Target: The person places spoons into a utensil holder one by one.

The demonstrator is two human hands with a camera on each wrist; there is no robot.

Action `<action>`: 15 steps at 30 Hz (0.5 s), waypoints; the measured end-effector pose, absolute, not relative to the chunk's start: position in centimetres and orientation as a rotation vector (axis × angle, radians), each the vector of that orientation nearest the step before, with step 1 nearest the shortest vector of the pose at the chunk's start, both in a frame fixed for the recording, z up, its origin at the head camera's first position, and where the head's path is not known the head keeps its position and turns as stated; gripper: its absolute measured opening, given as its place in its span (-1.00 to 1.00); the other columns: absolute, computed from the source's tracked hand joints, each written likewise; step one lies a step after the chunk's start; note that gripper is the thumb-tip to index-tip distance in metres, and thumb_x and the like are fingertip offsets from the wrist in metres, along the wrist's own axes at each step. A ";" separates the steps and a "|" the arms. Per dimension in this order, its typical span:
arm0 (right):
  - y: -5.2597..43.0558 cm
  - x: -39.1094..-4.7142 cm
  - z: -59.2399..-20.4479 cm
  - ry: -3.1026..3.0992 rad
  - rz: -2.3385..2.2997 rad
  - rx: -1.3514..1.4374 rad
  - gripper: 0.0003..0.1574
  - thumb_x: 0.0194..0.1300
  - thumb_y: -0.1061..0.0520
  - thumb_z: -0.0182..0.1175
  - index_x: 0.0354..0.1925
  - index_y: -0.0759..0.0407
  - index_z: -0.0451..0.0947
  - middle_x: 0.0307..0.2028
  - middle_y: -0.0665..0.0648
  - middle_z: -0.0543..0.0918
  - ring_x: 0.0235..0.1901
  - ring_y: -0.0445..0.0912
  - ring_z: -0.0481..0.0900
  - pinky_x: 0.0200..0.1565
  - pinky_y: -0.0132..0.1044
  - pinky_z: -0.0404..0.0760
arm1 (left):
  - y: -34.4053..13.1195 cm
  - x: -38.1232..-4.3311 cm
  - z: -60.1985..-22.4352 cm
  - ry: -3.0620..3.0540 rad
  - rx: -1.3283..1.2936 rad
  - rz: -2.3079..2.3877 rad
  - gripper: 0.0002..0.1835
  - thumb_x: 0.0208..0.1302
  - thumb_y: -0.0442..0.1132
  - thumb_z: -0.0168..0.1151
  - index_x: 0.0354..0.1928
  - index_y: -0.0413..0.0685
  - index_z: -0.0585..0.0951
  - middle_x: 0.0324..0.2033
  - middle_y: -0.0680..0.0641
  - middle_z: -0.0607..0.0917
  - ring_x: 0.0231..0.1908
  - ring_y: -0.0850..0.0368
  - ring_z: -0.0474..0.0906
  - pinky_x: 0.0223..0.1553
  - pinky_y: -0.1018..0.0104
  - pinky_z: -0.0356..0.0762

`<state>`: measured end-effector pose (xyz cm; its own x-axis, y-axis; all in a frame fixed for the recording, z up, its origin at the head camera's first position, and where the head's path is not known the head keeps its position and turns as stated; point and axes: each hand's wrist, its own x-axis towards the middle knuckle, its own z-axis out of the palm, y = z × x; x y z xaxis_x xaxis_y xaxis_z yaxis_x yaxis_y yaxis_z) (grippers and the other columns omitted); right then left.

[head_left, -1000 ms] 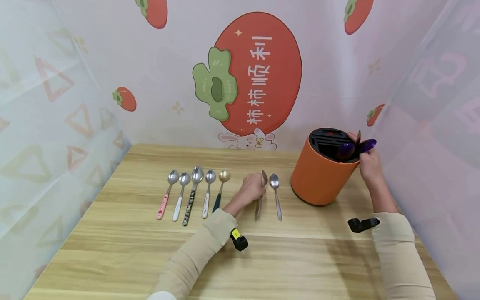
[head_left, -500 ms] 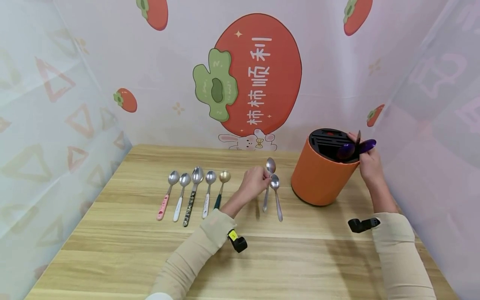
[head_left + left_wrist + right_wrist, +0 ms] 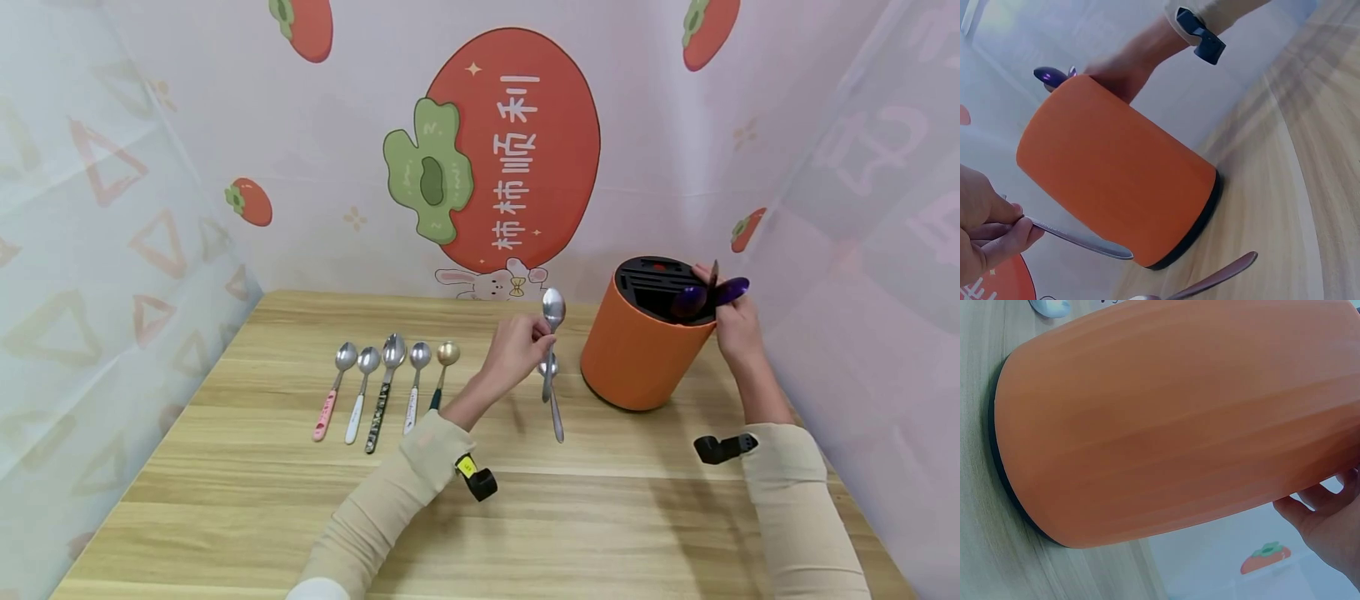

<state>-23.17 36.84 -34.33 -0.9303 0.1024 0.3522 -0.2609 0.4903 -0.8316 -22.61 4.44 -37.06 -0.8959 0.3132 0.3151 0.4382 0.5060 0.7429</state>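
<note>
My left hand [image 3: 516, 354] pinches a silver spoon [image 3: 553, 308] near the middle, bowl end up, raised over the table. Beneath it another silver spoon [image 3: 557, 417] lies on the wood, partly covered in the head view. The raised spoon's handle [image 3: 1082, 240] points toward an orange utensil holder [image 3: 1116, 162] in the left wrist view. My right hand [image 3: 738, 329] grips that holder at its upper right rim; part of the hand is hidden behind it. Purple spoons [image 3: 731, 290] stick out of the holder's black slotted top [image 3: 660, 283], beside the right fingers.
Left of the left hand several spoons lie in a row, among them a pink-handled spoon [image 3: 325, 417], a black-patterned spoon [image 3: 378, 417] and a gold-bowled spoon [image 3: 447, 353]. Patterned cloth walls [image 3: 322, 150] enclose the back and sides of the wooden table [image 3: 570, 525].
My left hand has lifted the silver spoon off the table, moving it up and to the right, over the other spoon. The right hand and the holder have stayed in place.
</note>
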 end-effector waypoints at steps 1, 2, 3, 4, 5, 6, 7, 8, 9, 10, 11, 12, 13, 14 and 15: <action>36.9 -23.2 -34.3 -2.387 1.419 0.128 -0.28 0.61 -0.15 -0.29 0.42 0.30 0.27 0.49 0.36 0.19 0.54 0.15 0.00 0.56 -0.02 -0.13 | 4.5 -22.6 -36.8 -2.596 -0.657 -1.350 -0.89 0.32 -0.32 0.31 -0.35 -0.22 0.67 -0.44 -0.09 0.73 -0.50 0.25 0.59 -0.51 0.54 0.52; 36.9 -23.1 -34.3 -2.387 1.420 0.125 -0.28 0.61 -0.15 -0.30 0.42 0.30 0.27 0.49 0.36 0.19 0.54 0.15 -0.01 0.56 -0.01 -0.13 | 4.6 -22.6 -36.6 -2.591 -0.663 -1.350 -0.89 0.32 -0.32 0.31 -0.34 -0.22 0.67 -0.43 -0.09 0.73 -0.49 0.24 0.58 -0.50 0.54 0.52; 36.9 -23.1 -34.2 -2.388 1.424 0.122 -0.28 0.61 -0.15 -0.30 0.43 0.29 0.27 0.49 0.37 0.18 0.54 0.15 -0.01 0.56 0.00 -0.14 | 4.7 -22.5 -36.4 -2.585 -0.669 -1.351 -0.90 0.31 -0.32 0.31 -0.34 -0.22 0.67 -0.43 -0.09 0.73 -0.49 0.23 0.58 -0.49 0.53 0.53; 36.9 -23.1 -34.2 -2.390 1.429 0.117 -0.28 0.61 -0.15 -0.30 0.43 0.29 0.26 0.49 0.36 0.18 0.55 0.14 -0.01 0.56 0.00 -0.14 | 4.8 -22.5 -36.1 -2.581 -0.676 -1.352 -0.91 0.31 -0.32 0.31 -0.33 -0.22 0.67 -0.42 -0.09 0.73 -0.49 0.22 0.58 -0.49 0.53 0.54; 36.9 -23.1 -34.2 -2.391 1.433 0.115 -0.28 0.61 -0.14 -0.30 0.43 0.29 0.26 0.49 0.37 0.17 0.55 0.14 -0.01 0.56 0.01 -0.14 | 4.9 -22.5 -35.9 -2.576 -0.683 -1.350 -0.91 0.31 -0.33 0.31 -0.33 -0.22 0.67 -0.42 -0.09 0.73 -0.48 0.22 0.58 -0.47 0.53 0.54; 36.9 -23.1 -34.1 -2.392 1.441 0.116 -0.28 0.61 -0.14 -0.31 0.43 0.30 0.25 0.50 0.37 0.16 0.55 0.13 -0.02 0.56 0.01 -0.14 | 5.0 -22.5 -35.6 -2.570 -0.694 -1.343 -0.92 0.31 -0.33 0.31 -0.32 -0.21 0.67 -0.41 -0.08 0.73 -0.47 0.22 0.59 -0.45 0.53 0.55; 36.9 -23.1 -34.1 -2.395 1.448 0.117 -0.29 0.61 -0.13 -0.31 0.44 0.30 0.24 0.50 0.37 0.15 0.55 0.13 -0.03 0.56 0.02 -0.15 | 5.2 -22.5 -35.3 -2.563 -0.704 -1.340 -0.93 0.31 -0.33 0.31 -0.32 -0.21 0.67 -0.40 -0.08 0.73 -0.46 0.22 0.59 -0.44 0.53 0.56; 36.9 -23.1 -34.1 -2.396 1.450 0.116 -0.29 0.61 -0.13 -0.31 0.44 0.31 0.24 0.50 0.37 0.15 0.55 0.13 -0.03 0.56 0.02 -0.14 | 5.3 -22.5 -35.0 -2.558 -0.714 -1.334 -0.94 0.31 -0.34 0.31 -0.31 -0.21 0.66 -0.39 -0.08 0.73 -0.44 0.22 0.60 -0.42 0.54 0.57; 36.9 -23.1 -34.1 -2.398 1.454 0.116 -0.29 0.61 -0.12 -0.31 0.44 0.32 0.23 0.51 0.37 0.14 0.55 0.13 -0.04 0.56 0.02 -0.14 | 5.5 -22.5 -34.7 -2.553 -0.722 -1.333 -0.94 0.31 -0.34 0.31 -0.30 -0.20 0.67 -0.38 -0.08 0.73 -0.43 0.22 0.61 -0.40 0.54 0.58; 36.9 -23.1 -34.1 -2.401 1.454 0.117 -0.29 0.62 -0.12 -0.31 0.44 0.32 0.23 0.51 0.37 0.13 0.55 0.13 -0.04 0.55 0.03 -0.14 | 5.6 -22.4 -34.4 -2.549 -0.731 -1.327 -0.94 0.31 -0.33 0.31 -0.29 -0.20 0.67 -0.38 -0.08 0.73 -0.42 0.21 0.62 -0.38 0.54 0.58; 36.9 -23.1 -34.1 -2.403 1.448 0.116 -0.29 0.61 -0.12 -0.31 0.44 0.31 0.23 0.51 0.37 0.14 0.55 0.14 -0.03 0.55 0.03 -0.14 | 5.7 -22.4 -34.1 -2.543 -0.740 -1.316 -0.94 0.31 -0.33 0.31 -0.28 -0.21 0.67 -0.37 -0.08 0.74 -0.41 0.21 0.63 -0.37 0.54 0.59; 37.0 -23.1 -34.1 -2.406 1.445 0.115 -0.29 0.61 -0.12 -0.31 0.44 0.31 0.23 0.51 0.37 0.13 0.55 0.14 -0.04 0.55 0.04 -0.14 | 5.9 -22.4 -33.8 -2.537 -0.749 -1.307 -0.94 0.30 -0.34 0.31 -0.27 -0.21 0.68 -0.36 -0.09 0.74 -0.39 0.20 0.64 -0.35 0.53 0.59; 37.0 -23.1 -34.1 -2.410 1.437 0.112 -0.29 0.61 -0.13 -0.31 0.44 0.30 0.24 0.51 0.37 0.14 0.55 0.15 -0.03 0.55 0.05 -0.13 | 6.0 -22.4 -33.5 -2.534 -0.756 -1.301 -0.93 0.30 -0.34 0.32 -0.26 -0.22 0.68 -0.36 -0.09 0.75 -0.38 0.19 0.65 -0.34 0.53 0.60; 37.0 -23.1 -34.1 -2.410 1.431 0.110 -0.29 0.61 -0.13 -0.31 0.44 0.30 0.25 0.50 0.37 0.15 0.54 0.16 -0.02 0.55 0.05 -0.13 | 6.2 -22.4 -33.3 -2.530 -0.763 -1.294 -0.93 0.30 -0.33 0.32 -0.25 -0.22 0.68 -0.35 -0.09 0.75 -0.37 0.18 0.65 -0.32 0.53 0.61; 37.0 -23.1 -34.1 -2.413 1.427 0.109 -0.29 0.61 -0.14 -0.31 0.44 0.29 0.25 0.50 0.37 0.15 0.54 0.17 -0.02 0.55 0.06 -0.12 | 6.3 -22.3 -33.0 -2.527 -0.771 -1.291 -0.92 0.30 -0.34 0.32 -0.24 -0.22 0.69 -0.34 -0.10 0.76 -0.36 0.17 0.66 -0.31 0.53 0.61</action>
